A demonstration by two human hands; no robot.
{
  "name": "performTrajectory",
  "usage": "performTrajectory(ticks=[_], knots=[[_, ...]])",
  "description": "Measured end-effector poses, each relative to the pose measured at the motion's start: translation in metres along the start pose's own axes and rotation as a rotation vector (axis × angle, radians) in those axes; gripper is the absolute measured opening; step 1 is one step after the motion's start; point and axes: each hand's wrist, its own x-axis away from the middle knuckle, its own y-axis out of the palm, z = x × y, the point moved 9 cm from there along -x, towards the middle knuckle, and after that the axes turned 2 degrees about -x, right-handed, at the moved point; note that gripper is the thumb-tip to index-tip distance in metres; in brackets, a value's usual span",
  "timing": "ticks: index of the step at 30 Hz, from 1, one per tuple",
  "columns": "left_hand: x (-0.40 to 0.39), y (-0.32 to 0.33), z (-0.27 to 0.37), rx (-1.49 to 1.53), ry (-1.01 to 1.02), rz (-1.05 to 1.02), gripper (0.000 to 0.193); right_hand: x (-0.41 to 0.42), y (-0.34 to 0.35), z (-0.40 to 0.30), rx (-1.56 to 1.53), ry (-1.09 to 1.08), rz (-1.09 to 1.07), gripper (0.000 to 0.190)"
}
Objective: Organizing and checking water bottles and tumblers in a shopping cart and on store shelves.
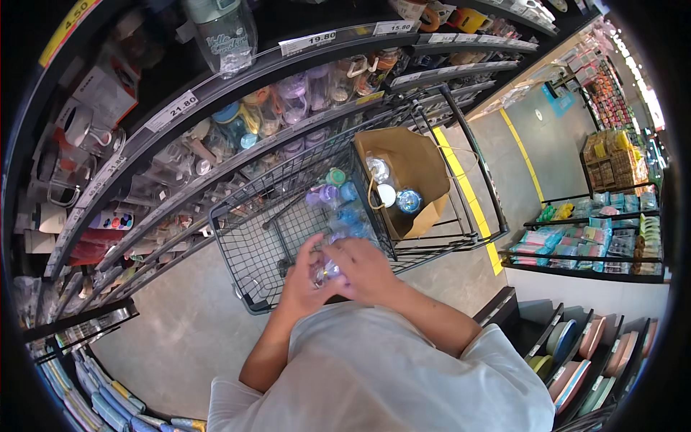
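Between my left hand (pixel 303 281) and my right hand (pixel 368 269) is a small clear and purplish plastic item (pixel 327 268), perhaps a bottle. The fingers of both hands curve around it and cover much of its shape. Just beyond my hands is a black wire shopping cart (pixel 243 227). Inside it, against a dark divider, lie several bottles with purple lids (pixel 328 193), a green lid (pixel 335 176) and blue parts (pixel 351 218). A brown paper bag (pixel 426 156) stands open at the cart's handle end, with a white-lidded bottle (pixel 386 195) and a blue-topped bottle (pixel 408 201) in it.
Shelves with price labels (pixel 307 43) and rows of drink bottles (pixel 294 100) run along the far and left sides. At right are a rack of packaged goods (pixel 577 243) and slots of plates (pixel 572 383). Yellow tape (pixel 468 200) crosses the floor.
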Motion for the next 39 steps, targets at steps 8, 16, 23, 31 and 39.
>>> performTrajectory(ticks=[8,16,23,31,39], knots=[[-0.014,-0.003,-0.13,-0.107,-0.226,0.038,0.041,-0.015,-0.125,0.065,0.181,0.154,0.477,0.064],[-0.082,0.07,-0.293,-0.703,-0.458,-0.149,0.062,-0.038,-0.091,0.217,0.403,0.258,0.09,0.055],[-0.114,0.108,-0.416,-0.714,-0.568,-0.247,0.078,-0.055,-0.022,0.263,0.624,0.305,-0.284,0.054],[-0.121,0.128,-0.404,-0.78,-0.681,-0.214,0.071,-0.048,-0.023,0.265,0.631,0.338,-0.467,0.056],[-0.111,0.097,-0.445,-0.647,-0.765,-0.029,0.061,-0.024,-0.091,0.172,0.3,0.11,-0.129,0.046]])
